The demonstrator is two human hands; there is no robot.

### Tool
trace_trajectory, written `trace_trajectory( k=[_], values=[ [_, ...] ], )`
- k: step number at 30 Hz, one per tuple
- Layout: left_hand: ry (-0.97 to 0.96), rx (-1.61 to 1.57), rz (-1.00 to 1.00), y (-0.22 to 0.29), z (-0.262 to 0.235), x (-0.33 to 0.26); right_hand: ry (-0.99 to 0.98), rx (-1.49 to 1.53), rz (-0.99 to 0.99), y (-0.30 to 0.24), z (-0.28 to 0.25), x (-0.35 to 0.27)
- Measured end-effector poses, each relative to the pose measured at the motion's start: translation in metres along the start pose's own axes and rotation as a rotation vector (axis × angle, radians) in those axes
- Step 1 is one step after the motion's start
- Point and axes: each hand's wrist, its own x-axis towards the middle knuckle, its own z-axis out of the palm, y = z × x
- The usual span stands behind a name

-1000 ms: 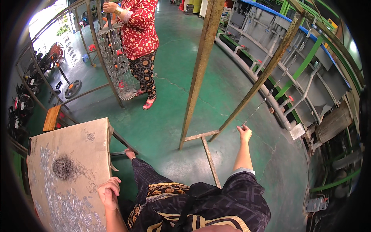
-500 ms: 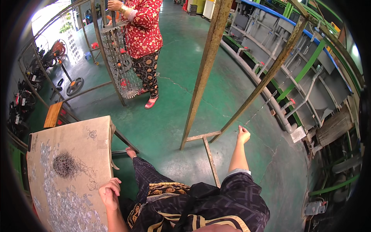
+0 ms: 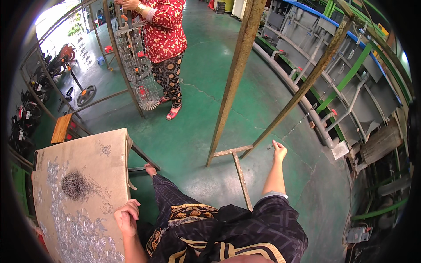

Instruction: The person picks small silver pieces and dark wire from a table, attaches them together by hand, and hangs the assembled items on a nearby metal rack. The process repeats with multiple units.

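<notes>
My right hand (image 3: 280, 152) is stretched out to the right of the rusty metal frame. Its fingertips pinch the lower end of a thin strand of small linked metal pieces (image 3: 299, 123), which slants up toward the frame's upper right. A small piece shows at the fingertips. My left hand (image 3: 127, 218) is closed beside the right edge of a cardboard-topped table (image 3: 87, 149); whether its curled fingers hold anything is hidden. On the cardboard lie a tangled heap of dark wire hooks (image 3: 74, 186) and many scattered shiny small pieces (image 3: 83, 232).
The rusty frame's upright (image 3: 237, 79) stands ahead of me. Farther left, a person in a red patterned top (image 3: 164, 30) works at another frame hung with shiny strands (image 3: 139, 70). Grey tanks with pipes (image 3: 302, 57) line the right side. Motorbikes (image 3: 28, 114) stand far left.
The view has shifted slightly. My right hand keeps its pinch, and a small piece now shows at its fingertips. The other person's hands have moved left.
</notes>
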Motion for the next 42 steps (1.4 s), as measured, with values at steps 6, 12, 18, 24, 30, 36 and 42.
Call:
trace_trajectory(
  k=[6, 12, 18, 24, 30, 36, 42],
  values=[
    [-0.006, 0.018, -0.004, 0.002, 0.002, -0.001, -0.248, 0.036, 0.102, -0.041, 0.005, 0.009],
    [-0.025, 0.019, -0.019, 0.002, 0.003, 0.000, -0.261, 0.100, 0.140, -0.050, 0.020, 0.024],
    [-0.053, 0.083, -0.029, -0.004, 0.004, -0.003, -0.485, 0.088, 0.019, -0.060, 0.049, -0.013],
    [-0.174, 0.168, -0.022, -0.003, 0.021, 0.002, -1.022, 0.128, -0.172, -0.112, 0.087, -0.094],
    [-0.164, 0.356, -0.048, -0.013, 0.038, 0.013, -1.628, 0.181, -0.377, -0.212, 0.116, -0.205],
    [-0.017, 0.403, -0.170, -0.020, 0.031, 0.018, -2.197, 0.130, -0.642, -0.264, 0.150, -0.321],
    [0.081, 0.393, -0.184, -0.025, -0.006, -0.021, -2.571, 0.177, -0.798, -0.267, 0.173, -0.415]
  ],
)
